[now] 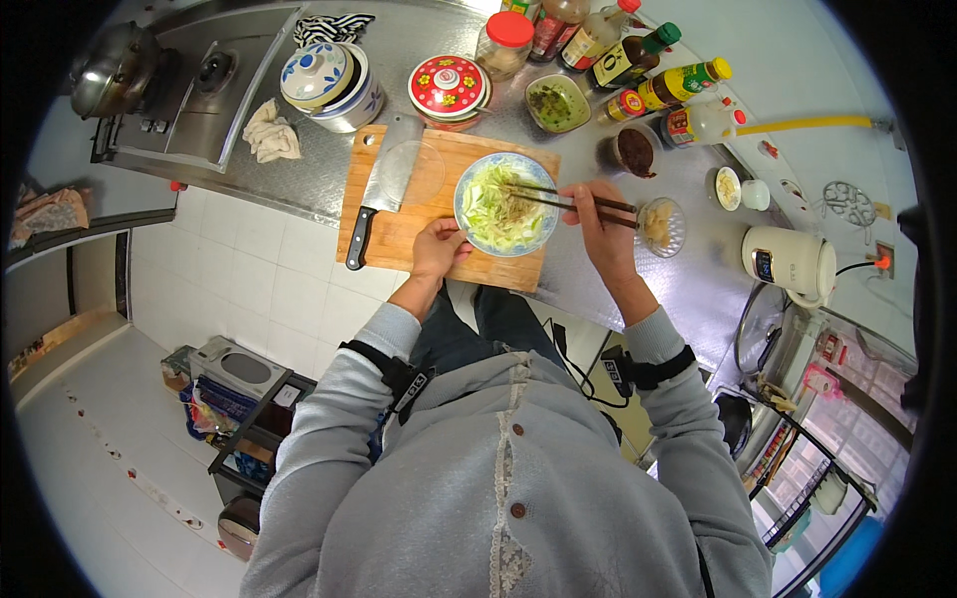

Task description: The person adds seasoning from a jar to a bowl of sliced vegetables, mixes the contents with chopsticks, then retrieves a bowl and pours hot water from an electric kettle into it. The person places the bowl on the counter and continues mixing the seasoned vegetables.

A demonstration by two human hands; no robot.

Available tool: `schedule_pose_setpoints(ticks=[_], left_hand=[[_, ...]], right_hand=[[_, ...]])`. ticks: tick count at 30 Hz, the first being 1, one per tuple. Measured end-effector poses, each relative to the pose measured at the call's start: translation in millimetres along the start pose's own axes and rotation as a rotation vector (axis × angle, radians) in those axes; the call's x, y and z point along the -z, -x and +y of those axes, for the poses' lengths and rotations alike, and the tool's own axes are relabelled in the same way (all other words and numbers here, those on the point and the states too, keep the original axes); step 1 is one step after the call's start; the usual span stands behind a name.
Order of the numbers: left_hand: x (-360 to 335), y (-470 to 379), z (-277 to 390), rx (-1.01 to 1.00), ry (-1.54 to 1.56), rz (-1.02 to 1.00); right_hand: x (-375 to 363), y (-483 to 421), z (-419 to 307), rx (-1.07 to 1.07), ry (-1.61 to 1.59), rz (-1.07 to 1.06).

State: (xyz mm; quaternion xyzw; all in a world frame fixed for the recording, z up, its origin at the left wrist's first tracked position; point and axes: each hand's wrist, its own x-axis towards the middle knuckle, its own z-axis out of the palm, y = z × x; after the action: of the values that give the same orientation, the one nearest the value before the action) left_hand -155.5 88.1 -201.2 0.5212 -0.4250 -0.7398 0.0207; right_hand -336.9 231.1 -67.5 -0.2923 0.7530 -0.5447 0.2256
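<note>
A white bowl with a blue patterned rim (461,187) rests on the wooden cutting board (419,239). Pale green shredded vegetable (493,213) fills it, with a brownish seasoning near the middle. My left hand (439,250) grips the bowl's lower left rim between thumb and fingers. In my right hand (602,228) is a pair of dark chopsticks (544,200), their tips down in the shreds. Left of the bowl lies a cleaver (387,168) with a black handle. A clear round lid or dish (413,173) partly covers its blade.
Behind the board stand a lidded blue-and-white pot (336,90), a red-lidded enamel pot (448,90) and a square green bowl (557,105). Several sauce bottles (628,60) line the wall. Right are a dark paste container (635,152), a glass bowl (662,228) and an electric kettle (785,258).
</note>
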Motion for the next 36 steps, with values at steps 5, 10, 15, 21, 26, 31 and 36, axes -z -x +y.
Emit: schedule_pose_setpoints(ticks=[5, 10, 15, 21, 26, 31, 36], left_hand=[[2, 0, -1, -0.015, -0.003, -0.017], [2, 1, -1, -0.015, 0.004, -0.023], [2, 0, 1, -0.004, -0.013, -0.02], [2, -1, -1, 0.0, -0.011, -0.026], [2, -2, -4, -0.019, -0.007, -0.019], [2, -1, -3, -0.016, -0.022, -0.019], [1, 0, -1, -0.007, -0.02, -0.02]], right_hand=[[-17, -23, 13, 0.032, 0.007, 0.02], [-18, -16, 14, 0.123, 0.097, -0.14], [3, 7, -3, 0.063, 0.1, -0.17], [10, 19, 14, -0.099, 0.005, -0.016], [-1, 20, 40, -0.111, -0.11, 0.092], [9, 23, 30, -0.105, -0.162, 0.073], [-7, 22, 13, 0.009, -0.099, -0.01]])
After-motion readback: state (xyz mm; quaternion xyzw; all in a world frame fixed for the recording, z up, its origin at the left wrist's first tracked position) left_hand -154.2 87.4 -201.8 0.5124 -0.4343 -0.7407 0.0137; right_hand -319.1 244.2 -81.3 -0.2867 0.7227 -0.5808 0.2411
